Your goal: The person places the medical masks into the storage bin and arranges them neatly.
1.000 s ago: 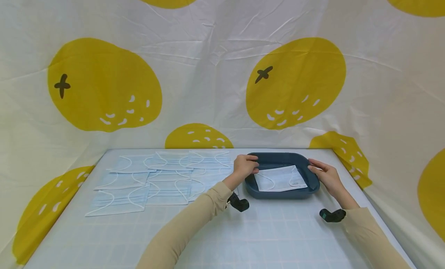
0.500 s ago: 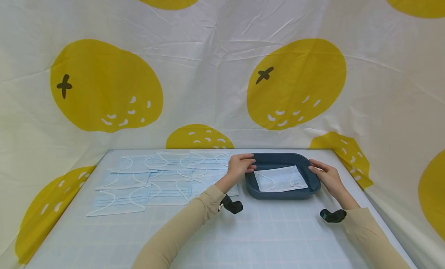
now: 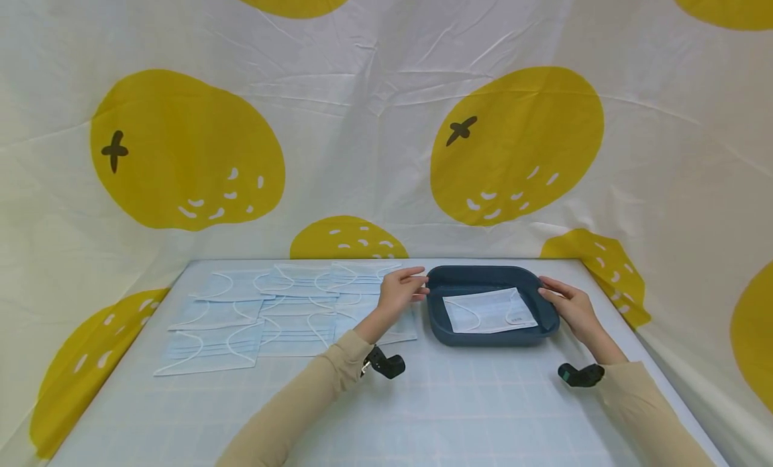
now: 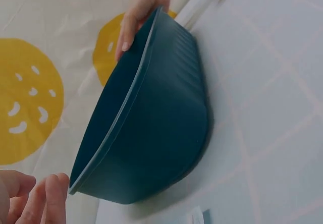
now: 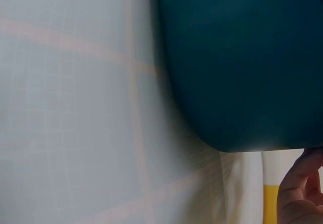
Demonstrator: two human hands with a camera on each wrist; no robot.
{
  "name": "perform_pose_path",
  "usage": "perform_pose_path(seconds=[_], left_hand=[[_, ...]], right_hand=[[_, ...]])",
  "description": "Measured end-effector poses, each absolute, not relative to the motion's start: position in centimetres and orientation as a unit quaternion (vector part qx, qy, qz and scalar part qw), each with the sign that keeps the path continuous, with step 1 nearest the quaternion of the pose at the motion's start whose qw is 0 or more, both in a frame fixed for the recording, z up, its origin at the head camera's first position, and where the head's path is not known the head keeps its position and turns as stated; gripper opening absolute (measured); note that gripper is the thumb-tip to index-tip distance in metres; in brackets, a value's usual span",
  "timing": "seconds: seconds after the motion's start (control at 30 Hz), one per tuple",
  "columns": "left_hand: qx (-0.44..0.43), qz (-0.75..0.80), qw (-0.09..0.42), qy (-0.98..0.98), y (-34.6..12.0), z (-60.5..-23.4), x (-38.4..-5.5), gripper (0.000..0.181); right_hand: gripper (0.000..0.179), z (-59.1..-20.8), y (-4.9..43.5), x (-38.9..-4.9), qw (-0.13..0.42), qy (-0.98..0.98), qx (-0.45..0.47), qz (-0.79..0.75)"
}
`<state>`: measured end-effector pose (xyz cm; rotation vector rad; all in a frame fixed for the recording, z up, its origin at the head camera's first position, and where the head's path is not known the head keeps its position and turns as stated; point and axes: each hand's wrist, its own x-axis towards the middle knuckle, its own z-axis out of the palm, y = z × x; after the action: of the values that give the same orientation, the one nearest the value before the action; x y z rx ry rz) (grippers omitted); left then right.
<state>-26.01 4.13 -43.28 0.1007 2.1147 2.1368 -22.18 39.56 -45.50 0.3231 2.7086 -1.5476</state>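
A dark blue plastic basin (image 3: 492,339) stands at the right of the table, with a pale blue disposable face mask (image 3: 492,310) lying flat inside. My right hand (image 3: 575,313) grips the basin's right rim; in the left wrist view its fingers reach over the far edge. Just left of the basin, my left hand (image 3: 395,298) holds nothing, its fingers loosely bent and pointing at the rim. Seen from the left wrist, the fingertips of that left hand (image 4: 38,199) are right at the near corner of the basin (image 4: 156,113).
Several face masks (image 3: 211,349) with white ear loops lie overlapping in rows on the left of the table, partly behind my left hand. A white curtain (image 3: 374,151) with yellow fruit prints hangs behind the table (image 3: 459,413). Each wrist wears a black camera (image 3: 580,375).
My left hand has drawn back leftward from the basin's left rim and left it. The right hand stays on the right rim; the mask inside has not moved.
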Motion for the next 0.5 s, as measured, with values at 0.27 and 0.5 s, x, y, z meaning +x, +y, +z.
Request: perform_pose_path(seconds=[0.27,0.5], left_hand=[[0.007,0.703,0.062,0.708,1.9,-43.6,-26.5,0.032],[-0.016,0.694,0.058,0.717,-0.4,-44.3,-26.9,0.033]], right_hand=[[0.064,-45.5,39.6,-22.2,0.003,0.862,0.109,-0.494],[0.065,-45.5,39.5,-22.3,0.004,0.864,0.111,-0.492]])
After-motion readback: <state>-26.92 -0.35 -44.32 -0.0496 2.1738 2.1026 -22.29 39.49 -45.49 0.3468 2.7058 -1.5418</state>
